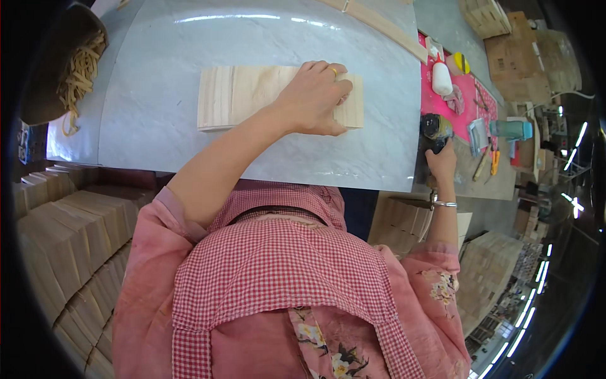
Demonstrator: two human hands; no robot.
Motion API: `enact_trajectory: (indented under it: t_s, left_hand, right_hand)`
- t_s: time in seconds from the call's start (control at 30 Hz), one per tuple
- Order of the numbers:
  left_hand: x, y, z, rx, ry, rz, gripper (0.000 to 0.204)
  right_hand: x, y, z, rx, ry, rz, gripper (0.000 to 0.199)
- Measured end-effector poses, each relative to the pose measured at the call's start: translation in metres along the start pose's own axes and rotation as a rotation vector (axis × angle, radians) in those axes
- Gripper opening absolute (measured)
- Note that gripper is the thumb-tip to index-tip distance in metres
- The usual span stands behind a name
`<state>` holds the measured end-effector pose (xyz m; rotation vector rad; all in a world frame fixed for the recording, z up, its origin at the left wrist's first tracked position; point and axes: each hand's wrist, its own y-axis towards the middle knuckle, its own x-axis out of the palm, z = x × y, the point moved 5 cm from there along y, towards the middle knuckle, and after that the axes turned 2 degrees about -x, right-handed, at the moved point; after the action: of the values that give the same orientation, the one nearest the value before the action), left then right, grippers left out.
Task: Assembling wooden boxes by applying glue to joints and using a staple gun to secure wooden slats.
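A pale wooden block (252,95), which looks like several slats side by side, lies lengthwise on the grey marbled tabletop (164,38). My left hand (315,98) grips it across its right part, thumb on the near edge and fingers over the far side. To the right, past the tabletop's edge, my right hand (443,161) is wrapped round a handheld power tool (435,126) with a dark, yellowish round head. A hose seems to run down from it by my wrist. The tool is apart from the block.
A dark bin (57,63) of wood strips stands far left. A long slat (379,25) lies at the back. On the right side table are a white glue bottle (441,77), a yellow tape roll (458,63) and a teal bottle (512,130). Stacked boards (69,234) stand lower left.
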<state>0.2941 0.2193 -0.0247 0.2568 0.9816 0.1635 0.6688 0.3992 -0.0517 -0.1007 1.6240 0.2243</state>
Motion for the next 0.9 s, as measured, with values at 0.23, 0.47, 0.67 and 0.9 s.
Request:
enact_trajectory:
  t_s: [0.23, 0.47, 0.67, 0.9]
  left_hand:
    - [0.002, -0.004, -0.005, -0.047, 0.01, 0.001, 0.039]
    - [0.005, -0.002, -0.005, -0.027, 0.024, -0.002, 0.046]
    - [0.004, -0.003, -0.003, -0.003, 0.011, 0.045, 0.047]
    - [0.004, -0.004, -0.003, -0.011, 0.016, 0.05, 0.049]
  right_hand:
    - [-0.088, -0.042, -0.07, 0.169, 0.307, -0.226, 0.031]
    - [-0.14, -0.118, -0.174, -0.023, 0.614, -0.285, 0.022]
    - [-0.136, -0.127, -0.192, 0.051, 0.739, -0.385, 0.016]
    - [-0.132, -0.126, -0.199, 0.015, 0.742, -0.421, 0.019]
